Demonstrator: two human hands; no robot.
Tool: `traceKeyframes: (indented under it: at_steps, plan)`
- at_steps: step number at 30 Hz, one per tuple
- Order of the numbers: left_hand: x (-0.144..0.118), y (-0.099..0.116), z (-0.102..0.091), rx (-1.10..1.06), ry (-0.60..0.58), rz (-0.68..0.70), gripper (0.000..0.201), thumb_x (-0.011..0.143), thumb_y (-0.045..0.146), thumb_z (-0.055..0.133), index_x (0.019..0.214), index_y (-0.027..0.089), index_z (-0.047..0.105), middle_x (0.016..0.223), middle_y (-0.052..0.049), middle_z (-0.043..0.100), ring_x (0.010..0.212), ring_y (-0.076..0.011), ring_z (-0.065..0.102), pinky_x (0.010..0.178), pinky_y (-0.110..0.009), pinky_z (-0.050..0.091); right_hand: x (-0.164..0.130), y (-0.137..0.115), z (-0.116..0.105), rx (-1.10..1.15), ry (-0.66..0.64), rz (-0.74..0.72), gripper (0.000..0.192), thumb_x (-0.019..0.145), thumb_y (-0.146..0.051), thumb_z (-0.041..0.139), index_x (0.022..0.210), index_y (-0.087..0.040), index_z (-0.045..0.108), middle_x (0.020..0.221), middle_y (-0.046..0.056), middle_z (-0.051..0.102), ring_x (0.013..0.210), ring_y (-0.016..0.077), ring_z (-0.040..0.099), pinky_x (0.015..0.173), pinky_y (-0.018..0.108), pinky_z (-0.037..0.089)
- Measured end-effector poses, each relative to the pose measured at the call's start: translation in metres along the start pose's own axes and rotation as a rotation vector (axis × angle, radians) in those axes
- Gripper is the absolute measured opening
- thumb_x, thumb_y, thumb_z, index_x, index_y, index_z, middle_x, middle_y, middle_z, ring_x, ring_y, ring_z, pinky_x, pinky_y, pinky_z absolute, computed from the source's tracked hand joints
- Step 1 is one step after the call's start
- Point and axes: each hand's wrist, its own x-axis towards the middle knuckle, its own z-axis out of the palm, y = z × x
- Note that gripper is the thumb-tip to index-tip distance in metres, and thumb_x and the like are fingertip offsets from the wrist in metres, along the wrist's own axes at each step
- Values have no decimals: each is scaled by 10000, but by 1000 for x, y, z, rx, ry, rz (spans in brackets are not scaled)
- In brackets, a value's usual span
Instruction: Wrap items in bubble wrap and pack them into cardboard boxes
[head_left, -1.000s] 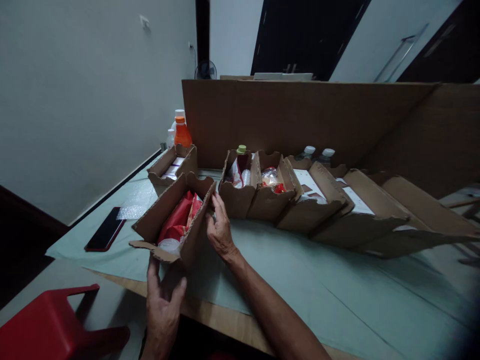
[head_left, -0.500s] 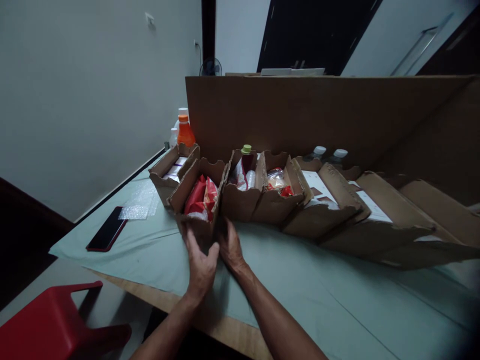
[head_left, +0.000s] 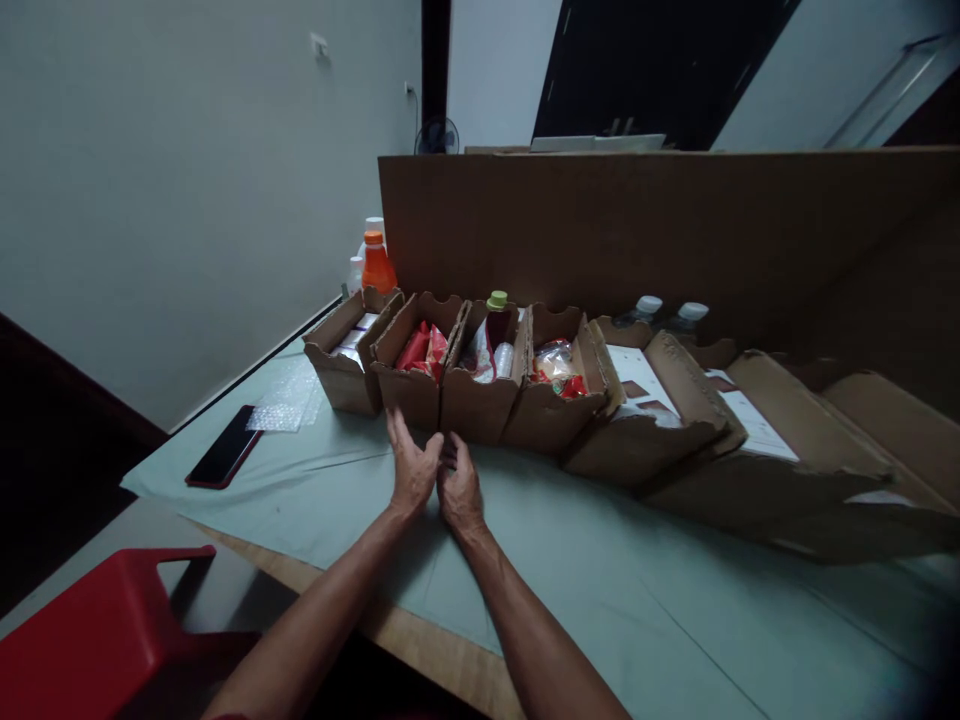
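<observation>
A cardboard box (head_left: 409, 397) with red packets (head_left: 422, 350) in it stands second from the left in a row of boxes. My left hand (head_left: 412, 470) is at its lower front, fingers stretched upward and thumb apart. Whether the fingertips still press on the cardboard is hard to see. Just right of it, my right hand (head_left: 459, 488) rests low by the box's front right corner, its fingers loosely bent and holding nothing visible. The left neighbour is a box (head_left: 343, 385) with pale packs; the right neighbour is a box (head_left: 480, 408) with a packet and a clear roll-shaped item.
More cardboard boxes (head_left: 551, 420) continue rightward, some with white printed packs. Bottles, one orange (head_left: 379, 268), stand behind. A tall cardboard panel (head_left: 600, 220) rises at the back. A phone (head_left: 225, 447) and bubble wrap (head_left: 285, 400) lie left. A red stool (head_left: 97, 630) is below.
The box with red packets has moved back, away from me, into line between its neighbours. My hands moved forward with it, and their hold has loosened. The view shifted slightly.
</observation>
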Motion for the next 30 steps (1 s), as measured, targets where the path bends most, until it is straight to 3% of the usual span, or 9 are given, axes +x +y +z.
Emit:
traceKeyframes:
  at_steps: [3, 6, 9, 11, 14, 19, 22, 25, 30]
  plan:
    - [7, -28, -47, 119, 52, 25, 798, 850, 350, 603, 1530, 116, 258, 1642, -239, 202, 1548, -330, 206, 1237, -503, 263, 1, 0, -1, -53, 9, 8, 559, 834, -247, 523, 1386, -159, 533, 1264, 171, 675, 1048, 267, 684, 933, 445, 561]
    - [25, -56, -100, 216, 126, 17, 722, 820, 310, 595, 1468, 95, 361, 1571, -259, 336, 1522, -373, 237, 1233, -580, 220, 0, -6, -3, -91, -4, -33, 529, 829, -256, 513, 1345, -154, 566, 1308, 181, 645, 1138, 290, 647, 981, 478, 536]
    - [37, -73, -131, 244, 166, 19, 645, 792, 273, 594, 1391, 77, 460, 1485, -252, 453, 1510, -386, 245, 1244, -590, 174, 2, -26, -2, -125, -36, -114, 449, 834, -264, 517, 1259, -174, 629, 1321, 158, 645, 1256, 301, 579, 1104, 506, 442]
    - [37, -80, -135, 246, 180, 35, 623, 790, 262, 594, 1377, 89, 482, 1476, -233, 472, 1515, -370, 242, 1251, -565, 183, 10, -49, 5, -159, -83, -197, 423, 854, -263, 511, 1247, -176, 641, 1311, 147, 655, 1261, 291, 577, 1124, 484, 423]
    - [34, -85, -129, 230, 198, 57, 615, 805, 254, 591, 1393, 118, 474, 1476, -210, 480, 1503, -346, 278, 1243, -551, 227, 34, -98, 28, -239, -216, -296, 489, 904, -247, 475, 1380, -169, 558, 1227, 120, 700, 1121, 250, 663, 1020, 397, 501]
    - [36, -94, -126, 175, 264, 45, 605, 823, 243, 572, 1406, 129, 460, 1461, -207, 489, 1445, -331, 376, 1227, -549, 266, 93, -171, 80, -613, -432, -251, 691, 933, -231, 497, 1588, -179, 284, 1003, 70, 769, 895, 266, 728, 848, 363, 522]
    - [39, -96, -126, 123, 305, 36, 593, 832, 257, 580, 1399, 120, 471, 1456, -216, 495, 1428, -325, 403, 1226, -532, 272, 119, -185, 102, -777, -440, -200, 560, 934, -234, 530, 1487, -176, 463, 989, 113, 773, 906, 283, 728, 800, 332, 494]
    - [41, -97, -127, 54, 353, 27, 562, 859, 292, 576, 1393, 141, 483, 1459, -198, 505, 1419, -308, 423, 1224, -504, 285, 127, -186, 110, -773, -440, -209, 334, 968, -204, 465, 1225, -186, 677, 998, 128, 771, 930, 268, 724, 775, 297, 467]
    - [44, -98, -139, -87, 482, -39, 519, 969, 428, 445, 1402, 141, 459, 1461, -207, 501, 1374, -291, 486, 1174, -453, 365, 83, -188, 83, -702, -522, -265, 284, 933, -165, 503, 1092, -229, 730, 912, 51, 778, 843, 200, 723, 733, 242, 449]
